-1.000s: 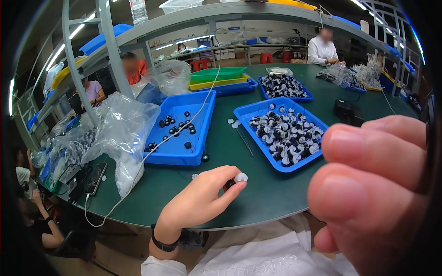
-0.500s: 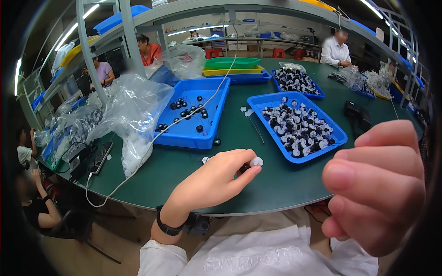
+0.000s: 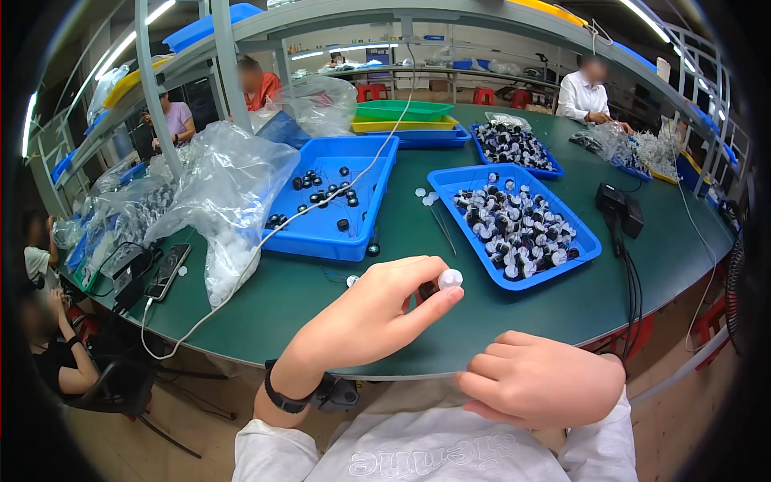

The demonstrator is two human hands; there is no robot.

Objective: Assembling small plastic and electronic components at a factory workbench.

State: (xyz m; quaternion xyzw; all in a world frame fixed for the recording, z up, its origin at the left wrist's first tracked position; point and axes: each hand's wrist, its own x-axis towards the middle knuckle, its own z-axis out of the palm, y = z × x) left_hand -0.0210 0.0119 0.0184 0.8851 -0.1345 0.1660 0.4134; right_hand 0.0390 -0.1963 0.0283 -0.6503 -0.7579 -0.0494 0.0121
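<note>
A worker's left hand (image 3: pixel 365 317) pinches a small white cap (image 3: pixel 450 279) and a small black part (image 3: pixel 428 289) between thumb and fingertips, holding them just above the near edge of a dark green bench (image 3: pixel 562 309). A black band circles that wrist. The right hand (image 3: pixel 542 379) hangs lower, close to the body and off the bench edge, its fingers curled into a loose, clenched grip with nothing visible inside it.

Beyond the left hand sits a blue tray (image 3: pixel 329 205) scattered with a few black round parts. To its right, a second blue tray (image 3: pixel 514 225) is heaped with black-and-white parts, and a third tray (image 3: pixel 514 149) of the same parts lies farther back. A few loose white caps (image 3: pixel 424 195) rest on the bench between the two nearer trays. A clear plastic bag (image 3: pixel 225 201) of white pieces slumps beside the left tray, with a white cable (image 3: pixel 265 237) trailing across it. A black box (image 3: pixel 620 210) stands at the right. Other workers sit at the far side and left of the bench.
</note>
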